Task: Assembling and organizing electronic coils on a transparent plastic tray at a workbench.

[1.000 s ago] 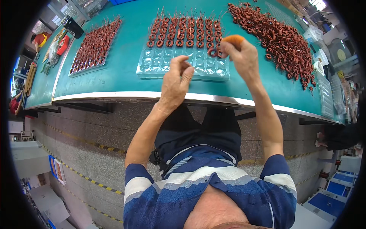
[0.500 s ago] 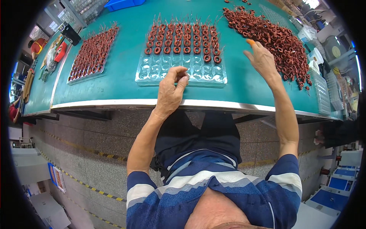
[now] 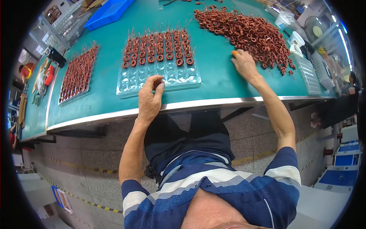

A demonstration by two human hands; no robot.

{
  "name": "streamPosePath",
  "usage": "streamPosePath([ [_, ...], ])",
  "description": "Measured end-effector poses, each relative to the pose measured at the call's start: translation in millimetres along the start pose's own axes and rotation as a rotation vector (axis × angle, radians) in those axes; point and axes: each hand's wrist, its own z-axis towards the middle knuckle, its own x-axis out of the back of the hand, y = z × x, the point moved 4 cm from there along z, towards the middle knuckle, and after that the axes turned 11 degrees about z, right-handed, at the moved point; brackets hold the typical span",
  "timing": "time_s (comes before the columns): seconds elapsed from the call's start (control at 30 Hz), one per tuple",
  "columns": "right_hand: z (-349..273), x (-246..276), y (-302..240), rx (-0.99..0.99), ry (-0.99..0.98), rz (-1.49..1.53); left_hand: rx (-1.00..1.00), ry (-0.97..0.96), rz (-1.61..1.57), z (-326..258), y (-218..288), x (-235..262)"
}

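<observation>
Both hands working at the coil tray and the coil pile on the green bench.

The clear tray [image 3: 160, 76] is sitting at centre frame, its upper rows filled with copper coils [image 3: 158, 47], its lower pockets bare. The left hand [image 3: 150, 100] is resting on the tray's near edge, fingers curled with the tips pinched together; whether anything is between them is too small to tell. The right hand [image 3: 245, 65] is lying flat and loose at the lower-left edge of the pile [image 3: 248, 34] at upper right, an orange cot on one fingertip, nothing visibly gripped. A second full tray [image 3: 77, 73] is lying at the left, a blue bin [image 3: 108, 13] at upper left, and an empty tray [image 3: 309, 74] at the far right of the bench [image 3: 217, 82].
</observation>
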Motion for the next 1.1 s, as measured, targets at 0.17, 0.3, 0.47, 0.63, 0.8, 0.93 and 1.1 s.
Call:
streamPosePath([
  [0.17,-4.7,-1.8,-40.0,0.129,0.007,0.151,-0.061,0.018,0.126,2.6,8.0,-5.4],
  [0.3,-1.8,5.7,-42.0,0.025,0.073,0.295,-0.085,-0.007,0.135,5.9,30.5,-21.3],
  [0.47,1.1,0.3,-62.7,0.051,0.165,0.548,0.089,-0.135,-0.125,6.4,37.0,-50.9],
  [0.63,-16.0,11.9,-61.2,0.096,0.121,0.261,-0.089,-0.169,-0.066,14.8,68.0,-90.8],
  [0.8,-15.3,6.4,-48.6,0.079,0.138,0.184,-0.058,-0.287,-0.047,18.1,68.3,-96.9],
  [0.93,-9.3,9.8,-48.8,0.194,0.347,0.289,0.030,-0.273,-0.097,26.3,65.5,-89.0],
  [1.1,-10.0,29.9,-70.8,0.358,0.510,0.346,0.268,-0.337,-0.430,49.5,62.1,-112.1],
])
